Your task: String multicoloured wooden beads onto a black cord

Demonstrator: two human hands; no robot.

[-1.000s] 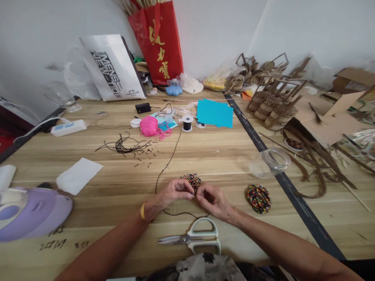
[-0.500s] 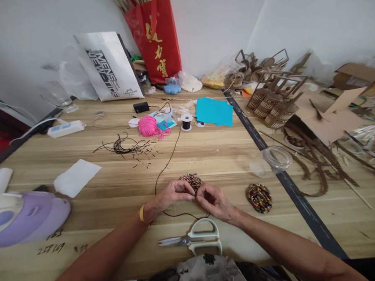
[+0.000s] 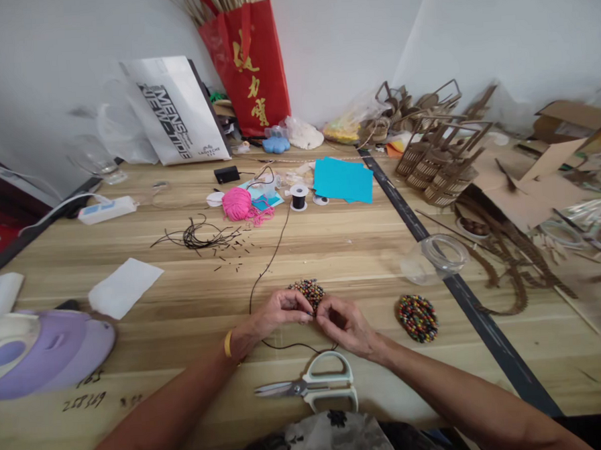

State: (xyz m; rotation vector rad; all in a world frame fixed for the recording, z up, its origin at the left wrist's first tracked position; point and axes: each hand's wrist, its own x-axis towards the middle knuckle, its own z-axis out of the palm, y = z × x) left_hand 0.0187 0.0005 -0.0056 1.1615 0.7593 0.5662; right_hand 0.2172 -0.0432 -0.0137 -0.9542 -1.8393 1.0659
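My left hand (image 3: 279, 310) and my right hand (image 3: 342, 320) meet at the near middle of the wooden table (image 3: 332, 250), fingers pinched together on a thin black cord (image 3: 268, 261). The cord runs away from my hands to a small black spool (image 3: 299, 197). Just behind my fingertips lies a small heap of multicoloured beads (image 3: 309, 292). A second round heap of beads (image 3: 417, 317) sits to the right of my right hand. White-handled scissors (image 3: 313, 385) lie just in front of my wrists.
A clear plastic cup (image 3: 436, 258) lies on its side at the right. Pink yarn (image 3: 239, 204), blue paper (image 3: 343, 180), cut cord scraps (image 3: 195, 236), a white paper sheet (image 3: 125, 288) and a purple device (image 3: 39, 346) sit around. Bags and cardboard pieces crowd the back and right.
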